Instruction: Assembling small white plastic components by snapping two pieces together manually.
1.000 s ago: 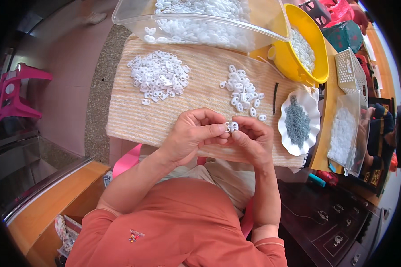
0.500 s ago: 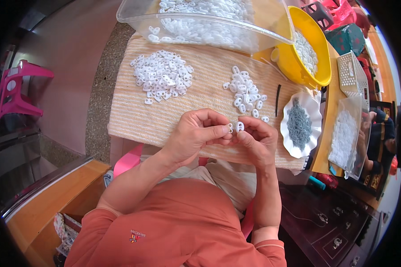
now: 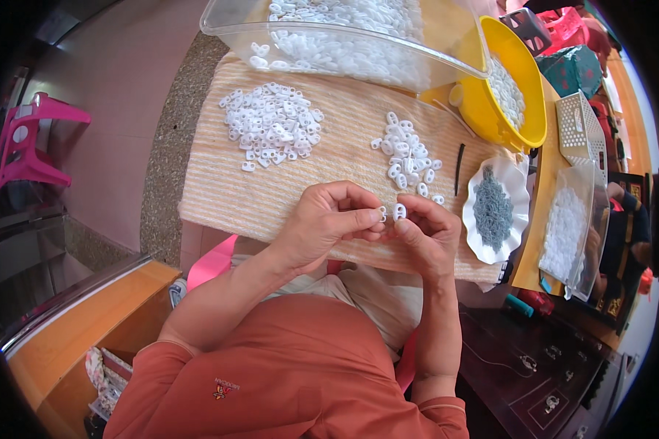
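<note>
Pinched between the thumb and fingers of my left hand (image 3: 322,223) is a small white plastic piece with holes (image 3: 381,213). My right hand (image 3: 433,233) grips a white oval two-holed plastic piece (image 3: 399,212) by thumb and forefinger. The two pieces face each other with a narrow gap between them, above the near part of the striped towel (image 3: 337,164). Just beyond my right hand lies a small heap of white oval two-holed pieces (image 3: 406,150). A bigger heap of small squarish white pieces with holes (image 3: 271,121) sits farther left.
A clear bin (image 3: 231,31) of white pieces stands at the back, beside a yellow basin (image 3: 536,121). To the right are a black stick (image 3: 459,170), a white wavy dish (image 3: 521,192) of small grey pieces, and a clear tray (image 3: 597,216). Another person's dark sleeve (image 3: 632,223) shows at far right.
The scene has shifted slightly in the picture. Both hands keep their pinches, and the oval piece in my right hand has turned a little, showing its holes more.
</note>
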A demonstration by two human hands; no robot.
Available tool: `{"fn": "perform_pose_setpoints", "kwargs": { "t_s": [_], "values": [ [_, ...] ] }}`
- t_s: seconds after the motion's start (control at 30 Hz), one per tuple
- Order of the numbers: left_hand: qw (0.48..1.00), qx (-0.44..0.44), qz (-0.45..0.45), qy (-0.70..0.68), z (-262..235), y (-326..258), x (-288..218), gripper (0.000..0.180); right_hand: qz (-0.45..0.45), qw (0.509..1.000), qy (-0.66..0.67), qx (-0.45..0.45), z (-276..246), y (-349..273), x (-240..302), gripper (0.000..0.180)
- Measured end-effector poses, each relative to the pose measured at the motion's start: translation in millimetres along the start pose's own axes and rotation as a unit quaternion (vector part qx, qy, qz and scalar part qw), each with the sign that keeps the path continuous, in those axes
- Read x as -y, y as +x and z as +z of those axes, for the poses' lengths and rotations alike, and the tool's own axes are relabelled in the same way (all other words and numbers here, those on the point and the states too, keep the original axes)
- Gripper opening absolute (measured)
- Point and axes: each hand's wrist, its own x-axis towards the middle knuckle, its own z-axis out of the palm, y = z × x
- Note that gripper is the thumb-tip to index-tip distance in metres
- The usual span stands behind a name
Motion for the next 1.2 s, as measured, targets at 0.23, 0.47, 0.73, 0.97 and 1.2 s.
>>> {"fn": "perform_pose_setpoints", "kwargs": {
  "t_s": [0.23,0.47,0.73,0.97,1.2],
  "values": [
    [1.0,0.003,0.002,0.0,-0.1,0.2,0.8,0.013,-0.013,1.0,-0.014,-0.005,-1.0,-0.2,-2.6,0.033],
    [1.0,0.007,0.014,0.012,1.7,-0.6,0.8,0.013,-0.028,0.996,-0.082,-0.009,1.4,0.8,-1.6,0.031],
    [1.0,0.009,0.02,0.015,0.6,0.0,3.3,0.013,-0.074,0.992,-0.102,0.019,-2.2,1.0,-6.9,0.03],
    [1.0,0.008,0.015,0.011,0.0,-1.1,4.1,0.014,-0.037,0.997,-0.064,0.012,2.5,-0.8,-4.9,0.032],
    [1.0,0.02,0.001,0.004,0.1,-0.2,4.1,0.014,-0.054,0.998,-0.034,0.01,-0.5,-2.3,-6.4,0.029]
  ]
}}
